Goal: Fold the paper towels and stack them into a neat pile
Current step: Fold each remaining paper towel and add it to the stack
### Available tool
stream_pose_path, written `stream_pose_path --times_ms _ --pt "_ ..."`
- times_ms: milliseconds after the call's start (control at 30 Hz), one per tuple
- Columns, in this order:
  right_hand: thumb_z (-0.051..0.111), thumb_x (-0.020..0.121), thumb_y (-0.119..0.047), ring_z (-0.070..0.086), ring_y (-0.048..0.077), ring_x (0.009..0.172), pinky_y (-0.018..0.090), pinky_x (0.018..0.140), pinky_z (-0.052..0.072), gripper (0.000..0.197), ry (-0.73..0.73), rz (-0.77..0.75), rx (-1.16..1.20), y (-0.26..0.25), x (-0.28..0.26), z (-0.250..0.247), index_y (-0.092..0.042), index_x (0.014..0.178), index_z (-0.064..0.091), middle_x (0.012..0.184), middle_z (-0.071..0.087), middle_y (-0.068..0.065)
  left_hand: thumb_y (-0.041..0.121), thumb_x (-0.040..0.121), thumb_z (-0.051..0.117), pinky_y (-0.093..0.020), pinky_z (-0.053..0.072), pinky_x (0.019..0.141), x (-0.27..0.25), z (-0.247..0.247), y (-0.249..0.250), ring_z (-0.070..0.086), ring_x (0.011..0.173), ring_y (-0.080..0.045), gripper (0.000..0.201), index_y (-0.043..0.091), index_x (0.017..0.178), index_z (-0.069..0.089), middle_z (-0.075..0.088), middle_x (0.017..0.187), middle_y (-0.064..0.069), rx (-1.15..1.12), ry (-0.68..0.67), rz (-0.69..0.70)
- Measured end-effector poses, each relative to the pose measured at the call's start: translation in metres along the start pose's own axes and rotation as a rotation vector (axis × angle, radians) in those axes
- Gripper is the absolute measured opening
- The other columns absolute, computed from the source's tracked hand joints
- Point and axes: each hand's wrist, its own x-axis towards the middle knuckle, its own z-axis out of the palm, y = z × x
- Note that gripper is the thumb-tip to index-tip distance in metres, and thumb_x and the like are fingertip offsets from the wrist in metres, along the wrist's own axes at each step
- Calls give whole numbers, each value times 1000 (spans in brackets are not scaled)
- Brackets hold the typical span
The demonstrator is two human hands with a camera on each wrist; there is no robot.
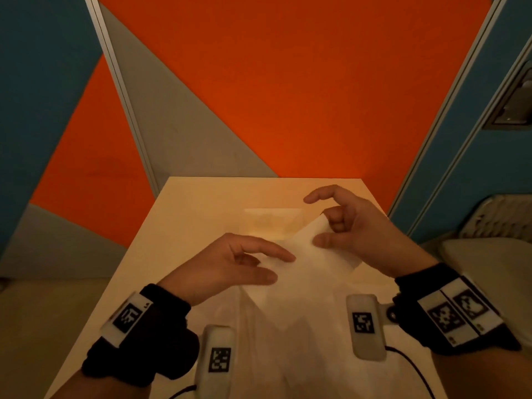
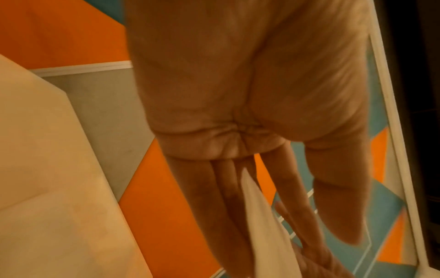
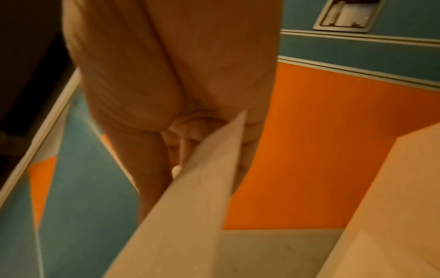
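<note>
Head view shows a paper towel (image 1: 299,272) lifted over the bench (image 1: 184,214), right hand (image 1: 354,226) pinching its top corner, left hand (image 1: 230,263) pinching its edge: folding is underway, and the corners probably need matching next.

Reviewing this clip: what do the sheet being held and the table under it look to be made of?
Sheet: thin white paper towel, matte; it drapes limply and lets light through. Table: smooth cream top, slightly glossy, likely laminate or painted board; the sheen suggests it, not certain.
</note>
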Motion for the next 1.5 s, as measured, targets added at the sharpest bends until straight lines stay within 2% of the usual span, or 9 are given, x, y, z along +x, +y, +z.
stream_pose_path --times_ms 133,300,400,567,767,1167,1267,1367,1500 --pt "68 80 8 67 38 82 49 70 55 48 -149 -24 -58 -3 9 9 -20 116 54 89 67 25 -2 78 71 -29 51 91 5 17 -5 63 109 -17 37 20 108 72 67 118 2 -24 -62 -25" --pt "63 89 -3 61 24 76 38 68 48 25 122 46 66 35 25 11 -14 111 58 85 66 15 -3 75 71 -39 54 91 4 17 -34 65 106 -15 46 32 105 73 67 118 7 -168 315 -75" --pt "65 89 -9 59 20 80 28 66 45 19 262 195 -115 86 31 1 -15 105 59 96 65 13 -2 75 72 -43 49 97 -8 2 -60 60 113 -15 48 33 109 70 63 123 12 -185 544 -124" --pt "77 79 -15 53 18 92 27 80 44 43 29 451 -537 168 23 -3 -14 116 56 110 56 3 1 79 71 -38 45 99 -35 -17 -103 55 115 -17 49 27 119 63 57 129 3 27 673 -293" --pt "80 74 -30 34 23 134 38 111 30 84 -265 589 -860 207 9 11 -25 143 33 148 32 0 1 73 77 -30 42 91 -51 -19 -137 51 112 -20 50 27 114 63 56 123 0 150 680 -424" --pt "84 64 -45 39 26 124 43 103 31 87 -320 561 -1103 201 13 14 -27 135 37 135 40 0 -2 70 78 -32 40 96 -50 -23 -149 48 113 -20 57 27 115 59 53 125 -2 214 656 -420" --pt "80 67 -50 34 26 129 43 107 27 91 -334 568 -1140 200 12 13 -27 141 34 140 35 0 4 72 78 -31 36 102 -46 -22 -150 45 122 -24 59 24 123 56 46 131 -3 416 646 -432" --pt "69 80 -51 28 22 138 41 113 19 82 -353 577 -1143 197 10 10 -26 148 29 150 29 -2 25 75 76 -35 30 109 -42 -17 -148 33 132 -28 63 26 133 50 21 152 -6 906 581 -478" --pt "66 86 -40 33 22 136 35 112 26 67 -368 553 -1057 184 14 7 -20 144 38 148 37 1 47 84 59 -45 18 115 -34 -2 -144 15 145 -30 62 26 140 45 14 159 -3 1208 485 -309"
